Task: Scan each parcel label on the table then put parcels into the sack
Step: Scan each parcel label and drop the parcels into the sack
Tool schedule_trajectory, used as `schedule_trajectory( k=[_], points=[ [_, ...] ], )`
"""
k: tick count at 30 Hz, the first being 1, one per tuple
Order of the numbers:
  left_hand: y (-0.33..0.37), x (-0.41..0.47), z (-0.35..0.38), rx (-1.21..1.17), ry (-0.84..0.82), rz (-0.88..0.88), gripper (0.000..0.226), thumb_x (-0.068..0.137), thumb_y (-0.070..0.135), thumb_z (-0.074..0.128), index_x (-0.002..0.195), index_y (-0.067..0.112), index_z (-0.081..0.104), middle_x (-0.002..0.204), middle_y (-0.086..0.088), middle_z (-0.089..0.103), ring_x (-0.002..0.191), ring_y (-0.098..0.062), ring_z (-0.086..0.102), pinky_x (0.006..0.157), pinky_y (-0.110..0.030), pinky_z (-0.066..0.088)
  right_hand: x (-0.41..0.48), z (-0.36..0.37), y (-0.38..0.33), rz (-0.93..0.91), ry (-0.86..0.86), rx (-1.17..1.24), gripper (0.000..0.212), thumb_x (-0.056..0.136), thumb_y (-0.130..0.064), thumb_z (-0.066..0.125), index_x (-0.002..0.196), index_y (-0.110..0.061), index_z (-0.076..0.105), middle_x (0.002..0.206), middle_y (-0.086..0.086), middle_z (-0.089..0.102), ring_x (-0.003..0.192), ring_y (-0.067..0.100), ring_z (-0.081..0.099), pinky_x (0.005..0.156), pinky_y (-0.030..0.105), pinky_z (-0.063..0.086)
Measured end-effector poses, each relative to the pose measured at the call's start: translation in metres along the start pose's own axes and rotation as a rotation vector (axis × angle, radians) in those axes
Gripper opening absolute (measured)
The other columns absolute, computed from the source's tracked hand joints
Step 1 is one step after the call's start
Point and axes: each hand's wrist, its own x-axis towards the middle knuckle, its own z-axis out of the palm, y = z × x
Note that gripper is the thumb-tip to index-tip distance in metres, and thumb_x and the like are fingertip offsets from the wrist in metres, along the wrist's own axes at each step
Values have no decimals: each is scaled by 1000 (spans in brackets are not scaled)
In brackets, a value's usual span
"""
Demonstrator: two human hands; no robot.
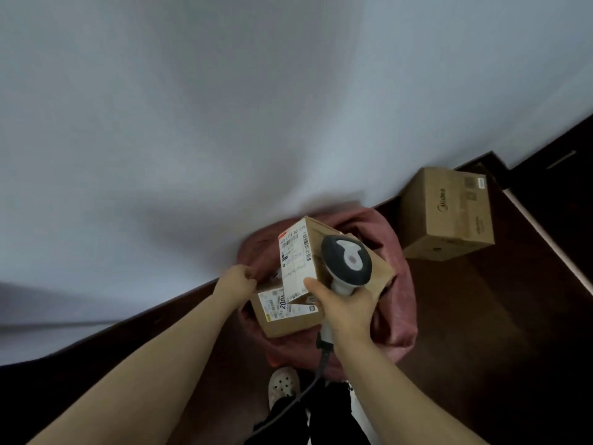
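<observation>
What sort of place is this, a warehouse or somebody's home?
Likely an ordinary room used for parcel sorting, not a warehouse: wooden floor and white wall, labelled parcels at a red sack, a handheld scanner.

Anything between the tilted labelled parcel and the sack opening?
Partly: a second parcel lies in the sack mouth, right under the tilted parcel. The left hand grips the sack rim off to one side, out of the way.
</observation>
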Motion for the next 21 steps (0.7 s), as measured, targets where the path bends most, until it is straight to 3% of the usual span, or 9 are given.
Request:
schedule_trajectory(
  k=[2,6,9,11,13,16,18,20,21],
  points=[
    [-4,28,11,72,15,18,26,96,18,48,110,3,64,115,-16,65,105,-31,59,77,-30,41,11,10,7,-29,16,-35,72,39,-47,88,103,-18,70,109,4,69,103,19,65,94,44,53],
    [-7,74,29,176,4,-2,38,101,23,42,133,1,47,131,-21,54,120,-35,51,91,-34,39,29,25,24,-54,-8,-78,56,51,-30,92,101,-29,67,126,6,59,113,18,60,99,43,49],
    [-17,103,40,181,-86,8,44,99,24,48,135,-2,41,132,-23,53,119,-35,52,91,-34,40,41,37,37,-81,-29,-109,63,40,-53,81,98,-35,64,127,3,59,111,15,61,96,42,52],
    [-27,118,47,165,-138,5,53,95,29,56,136,-2,40,128,-22,56,114,-35,55,88,-33,42,44,45,41,-96,-25,-118,54,46,-43,87,92,-42,59,129,3,58,111,14,61,97,42,51],
    [-33,123,48,119,-169,-12,44,91,31,62,124,2,54,116,-18,62,103,-31,59,81,-32,45,46,50,44,-128,-29,-148,53,57,-26,91,88,-46,54,133,4,55,114,16,59,98,42,50],
    [-35,120,35,-280,-93,-95,17,91,29,63,83,14,64,100,-14,64,92,-24,60,84,-34,49,42,59,45,-145,2,-198,54,59,-21,91,85,-46,50,135,6,53,119,20,56,100,44,48],
    [-33,115,16,-588,-33,-145,13,93,29,60,94,17,66,107,-14,67,95,-25,62,87,-36,51,35,66,41,-137,6,-201,54,60,-18,91,83,-44,50,137,8,50,125,23,52,103,43,46],
    [-29,106,-5,-742,8,-144,25,95,29,56,116,16,64,113,-11,66,100,-26,63,89,-36,51,29,73,32,-127,-40,-279,48,64,-19,89,94,-38,56,141,6,43,129,19,45,100,26,40],
    [-29,103,-17,-784,48,-112,27,95,29,57,118,16,63,115,-11,66,103,-28,63,93,-40,51,27,78,26,-127,-71,-352,45,67,-21,86,104,-29,61,145,5,39,129,17,41,93,17,33]
  ],
)
